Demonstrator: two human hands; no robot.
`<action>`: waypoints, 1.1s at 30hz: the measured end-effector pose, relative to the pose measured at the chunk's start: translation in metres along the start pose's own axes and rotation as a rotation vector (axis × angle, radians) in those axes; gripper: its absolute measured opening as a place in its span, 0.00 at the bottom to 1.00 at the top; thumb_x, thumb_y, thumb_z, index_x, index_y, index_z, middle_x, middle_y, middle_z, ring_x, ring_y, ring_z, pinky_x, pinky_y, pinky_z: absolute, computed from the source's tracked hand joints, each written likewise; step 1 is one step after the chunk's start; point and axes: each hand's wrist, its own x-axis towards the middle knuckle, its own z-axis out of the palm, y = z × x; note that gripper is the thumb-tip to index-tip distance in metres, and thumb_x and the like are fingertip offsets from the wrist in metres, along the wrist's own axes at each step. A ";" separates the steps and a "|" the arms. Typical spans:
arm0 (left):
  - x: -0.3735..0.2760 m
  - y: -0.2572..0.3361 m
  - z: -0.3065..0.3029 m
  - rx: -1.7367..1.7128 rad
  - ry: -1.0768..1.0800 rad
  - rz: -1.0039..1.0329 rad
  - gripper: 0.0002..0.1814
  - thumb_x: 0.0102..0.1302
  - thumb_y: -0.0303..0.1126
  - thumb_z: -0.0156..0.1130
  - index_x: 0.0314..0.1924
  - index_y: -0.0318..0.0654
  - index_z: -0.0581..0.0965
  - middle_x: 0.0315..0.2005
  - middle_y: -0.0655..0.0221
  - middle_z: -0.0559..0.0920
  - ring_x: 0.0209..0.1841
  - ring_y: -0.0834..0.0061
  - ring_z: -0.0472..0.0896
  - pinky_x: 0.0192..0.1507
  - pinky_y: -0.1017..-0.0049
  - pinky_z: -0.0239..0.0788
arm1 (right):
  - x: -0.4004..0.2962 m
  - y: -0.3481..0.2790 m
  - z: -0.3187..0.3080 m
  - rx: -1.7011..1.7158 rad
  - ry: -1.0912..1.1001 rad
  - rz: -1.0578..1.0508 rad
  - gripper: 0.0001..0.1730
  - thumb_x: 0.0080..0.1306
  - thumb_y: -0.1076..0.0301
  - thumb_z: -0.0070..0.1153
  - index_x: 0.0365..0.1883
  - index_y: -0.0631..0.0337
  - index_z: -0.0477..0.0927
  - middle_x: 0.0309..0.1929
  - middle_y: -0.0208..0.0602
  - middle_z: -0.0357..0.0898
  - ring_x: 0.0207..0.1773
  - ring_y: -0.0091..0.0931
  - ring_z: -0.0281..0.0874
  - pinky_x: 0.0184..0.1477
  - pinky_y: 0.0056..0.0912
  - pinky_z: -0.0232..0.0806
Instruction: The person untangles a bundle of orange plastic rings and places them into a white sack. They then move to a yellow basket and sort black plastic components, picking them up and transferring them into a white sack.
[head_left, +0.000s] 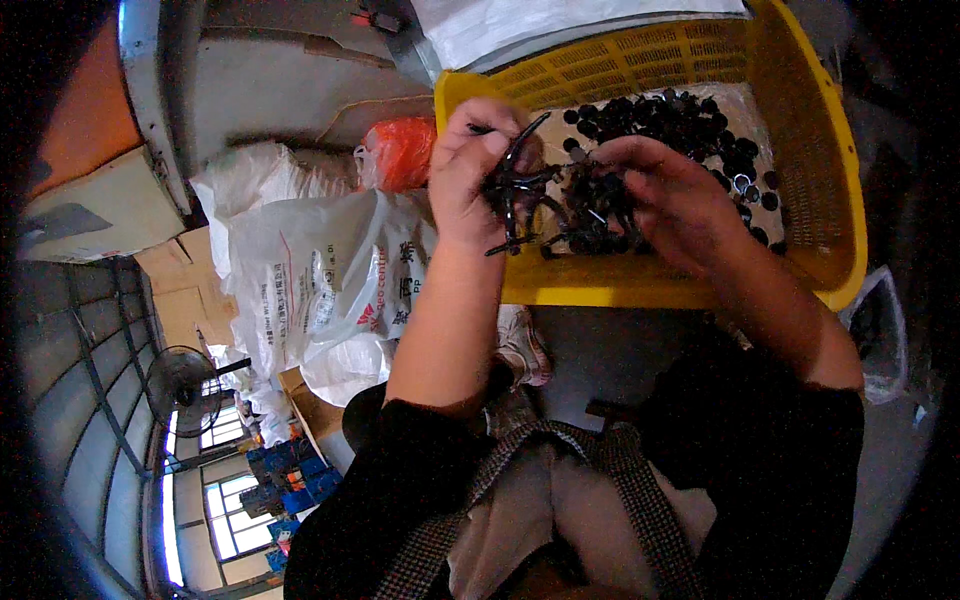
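Note:
My left hand (469, 169) grips a branched black plastic piece (517, 180) that looks like a moulding sprue, its glossy arms sticking out past the fingers. My right hand (679, 199) is blurred, its fingers closed around a cluster of small black plastic parts (596, 199) beside the sprue. Both hands are over the near left part of a yellow plastic crate (675, 289). On the crate's pale bottom lies a spread of small round black pieces (660, 120), several of them heaped together. The right fingertips are partly hidden by the black parts.
White printed plastic sacks (330, 255) and a red plastic bag (401, 154) are left of the crate. A white sheet (577, 26) covers something along its far side. My shoe (521, 345) is just below the crate. A fan (184, 390) and cardboard (187, 281) stand further left.

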 end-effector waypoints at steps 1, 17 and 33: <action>-0.002 0.007 -0.004 0.049 -0.023 0.024 0.07 0.55 0.29 0.56 0.33 0.35 0.71 0.25 0.66 0.73 0.26 0.76 0.71 0.31 0.79 0.64 | 0.000 -0.002 0.003 -0.016 0.026 -0.015 0.22 0.64 0.61 0.52 0.55 0.59 0.69 0.49 0.33 0.72 0.51 0.25 0.70 0.48 0.32 0.67; -0.042 0.063 -0.024 0.565 0.241 0.253 0.06 0.54 0.24 0.56 0.33 0.32 0.73 0.28 0.68 0.75 0.29 0.77 0.73 0.31 0.79 0.65 | 0.012 -0.021 0.055 -0.170 -0.114 -0.167 0.38 0.59 0.59 0.54 0.64 0.67 0.58 0.60 0.43 0.66 0.61 0.28 0.64 0.58 0.29 0.59; -0.131 0.196 -0.033 0.993 0.456 0.520 0.06 0.57 0.19 0.55 0.36 0.32 0.74 0.34 0.69 0.77 0.39 0.80 0.73 0.42 0.81 0.65 | 0.029 0.027 -0.016 -0.210 0.249 -0.011 0.32 0.62 0.68 0.49 0.64 0.66 0.58 0.63 0.43 0.62 0.63 0.32 0.61 0.64 0.35 0.57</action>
